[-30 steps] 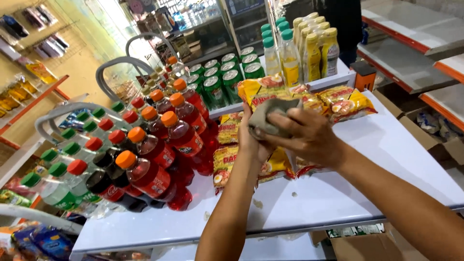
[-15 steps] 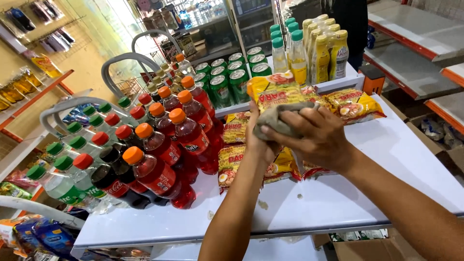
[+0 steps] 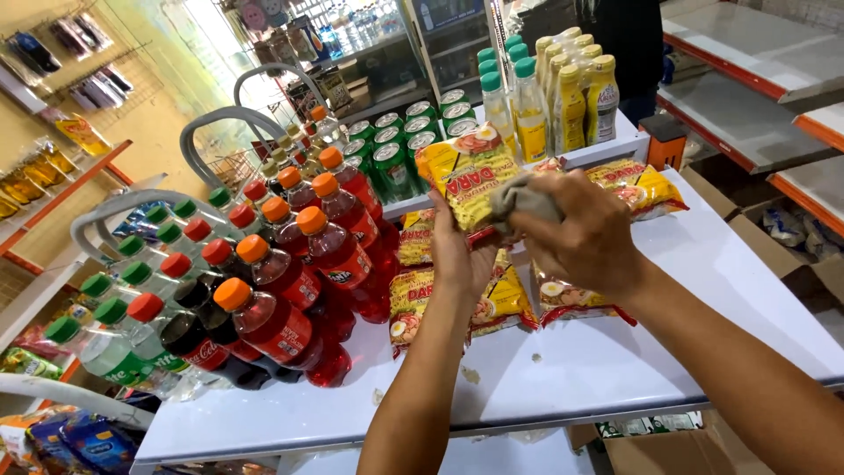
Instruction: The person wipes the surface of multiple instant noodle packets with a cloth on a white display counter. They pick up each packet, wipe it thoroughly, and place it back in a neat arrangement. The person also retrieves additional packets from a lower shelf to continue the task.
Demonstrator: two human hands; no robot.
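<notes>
Left hand (image 3: 459,255) grips a noodle packet (image 3: 466,180) (yellow, sealed); right hand (image 3: 585,236) clutches a grey cloth (image 3: 520,199).

A yellow noodle packet (image 3: 464,172) is held up above more yellow-and-red packets (image 3: 492,303) lying flat on the white desk (image 3: 615,369) (red-labelled bottles (image 3: 280,327) stand left, green cans (image 3: 396,158) behind).

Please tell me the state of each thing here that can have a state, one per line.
Left hand: holds yellow noodle packet, lifted, sealed.
Right hand: presses grey cloth against packet.
Red plastic soda bottles: capped, upright.
Yellow noodle packets on white shelf: lying flat.
</notes>
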